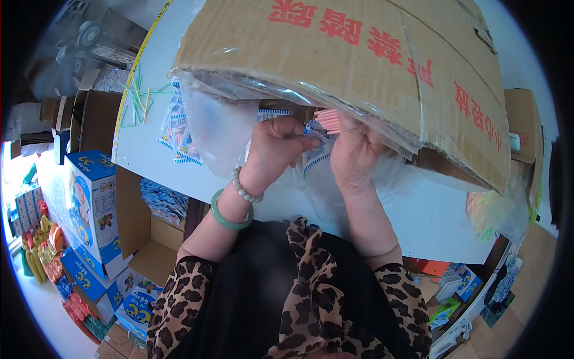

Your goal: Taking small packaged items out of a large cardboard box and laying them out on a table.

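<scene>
Here, L hand [280,143] pinches pkt [323,136]; R hand [357,152] beside pink sticks [327,121].

white table [436,233], yellow-marked left edge | tan floor [535,287], lower right | bright glare [9,161], far left

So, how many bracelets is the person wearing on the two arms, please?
2. A pale beaded bracelet is around the left wrist, and a green bangle sits behind it, nearer the elbow. The right wrist shows none; the sleeves could hide others.
</scene>
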Demonstrator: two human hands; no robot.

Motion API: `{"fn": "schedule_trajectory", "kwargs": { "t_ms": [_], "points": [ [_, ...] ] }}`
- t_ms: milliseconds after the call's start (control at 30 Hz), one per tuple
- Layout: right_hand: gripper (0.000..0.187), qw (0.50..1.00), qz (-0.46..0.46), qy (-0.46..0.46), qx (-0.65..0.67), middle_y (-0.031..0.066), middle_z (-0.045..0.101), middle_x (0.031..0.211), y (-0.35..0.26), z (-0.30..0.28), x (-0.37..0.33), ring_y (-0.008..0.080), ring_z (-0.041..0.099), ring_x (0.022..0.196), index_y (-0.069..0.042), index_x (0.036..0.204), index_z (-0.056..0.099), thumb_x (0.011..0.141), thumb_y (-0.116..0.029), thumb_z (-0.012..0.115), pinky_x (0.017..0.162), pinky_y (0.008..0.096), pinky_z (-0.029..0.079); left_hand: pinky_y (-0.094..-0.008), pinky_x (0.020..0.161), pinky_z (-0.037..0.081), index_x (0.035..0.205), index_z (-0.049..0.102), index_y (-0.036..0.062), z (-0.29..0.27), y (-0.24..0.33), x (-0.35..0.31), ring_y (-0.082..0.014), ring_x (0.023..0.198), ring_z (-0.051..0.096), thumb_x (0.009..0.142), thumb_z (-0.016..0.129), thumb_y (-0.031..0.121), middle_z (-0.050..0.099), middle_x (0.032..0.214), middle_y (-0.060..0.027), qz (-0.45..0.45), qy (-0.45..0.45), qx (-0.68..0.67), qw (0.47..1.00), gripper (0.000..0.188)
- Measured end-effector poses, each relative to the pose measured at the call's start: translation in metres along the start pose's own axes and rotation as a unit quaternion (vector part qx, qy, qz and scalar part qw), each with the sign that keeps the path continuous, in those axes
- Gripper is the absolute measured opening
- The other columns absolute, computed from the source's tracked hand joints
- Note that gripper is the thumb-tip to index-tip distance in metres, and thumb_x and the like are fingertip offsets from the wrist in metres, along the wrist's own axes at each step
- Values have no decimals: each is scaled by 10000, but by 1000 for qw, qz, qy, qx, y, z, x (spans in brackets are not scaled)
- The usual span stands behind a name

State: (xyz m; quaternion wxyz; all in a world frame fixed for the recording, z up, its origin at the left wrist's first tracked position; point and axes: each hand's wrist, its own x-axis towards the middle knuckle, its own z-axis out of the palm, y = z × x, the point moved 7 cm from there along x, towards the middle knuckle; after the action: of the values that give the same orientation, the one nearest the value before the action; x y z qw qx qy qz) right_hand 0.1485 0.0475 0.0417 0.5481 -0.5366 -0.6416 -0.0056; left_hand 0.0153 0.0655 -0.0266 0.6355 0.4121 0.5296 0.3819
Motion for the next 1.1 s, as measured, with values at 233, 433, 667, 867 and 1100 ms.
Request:
{"fn": "schedule_trajectory", "kwargs": {
  "t_ms": [233, 433, 667, 867, 1100],
  "points": [
    [257, 908, 269, -228, 227, 156, 646, 1020, 36, 25, -20, 209, 611, 946, -3, 1066, 540, 949, -225, 484, 811, 347, 482, -203, 398, 404, 739, 619, -11, 3, 0, -3, -59, 446, 503, 770, 703, 27, 592, 634, -18, -33, -77, -92, 992, 98],
    [250, 907, 184, -293, 240, 150, 635, 1084, 25, 29, -15, 194, 553, 1052, -1, 1019, 538, 943, -234, 488, 890, 333, 435, -219, 541, 478, 946, 669, -17, 17, -10, -3, -71, 581, 556, 808, 673, 55, 613, 738, -31, -14, -137, -92, 986, 156],
    [377, 810, 313, -382, 316, 140, 548, 1239, 16, 22, -18, 216, 492, 1156, -3, 1208, 528, 920, -246, 512, 1009, 342, 344, -258, 844, 464, 1077, 643, 1, 14, -12, -11, -112, 893, 579, 907, 573, 144, 646, 942, -30, 11, -130, -156, 979, 233],
    [464, 818, 294, -350, 348, 139, 539, 1229, 6, -1, -6, 216, 481, 1168, -11, 1271, 495, 852, -182, 596, 1013, 329, 340, -243, 765, 448, 1073, 635, -6, 8, -1, -24, -96, 797, 539, 912, 555, 155, 604, 865, -19, 47, -126, -157, 978, 242],
    [267, 829, 300, -394, 261, 48, 601, 995, -7, 3, -29, 128, 542, 955, -1, 1027, 598, 761, 3, 625, 857, 266, 420, -268, 749, 422, 979, 655, -31, -12, 30, -60, -127, 782, 525, 886, 583, 136, 584, 865, -45, 197, -104, -132, 966, 204]
  ]
}}
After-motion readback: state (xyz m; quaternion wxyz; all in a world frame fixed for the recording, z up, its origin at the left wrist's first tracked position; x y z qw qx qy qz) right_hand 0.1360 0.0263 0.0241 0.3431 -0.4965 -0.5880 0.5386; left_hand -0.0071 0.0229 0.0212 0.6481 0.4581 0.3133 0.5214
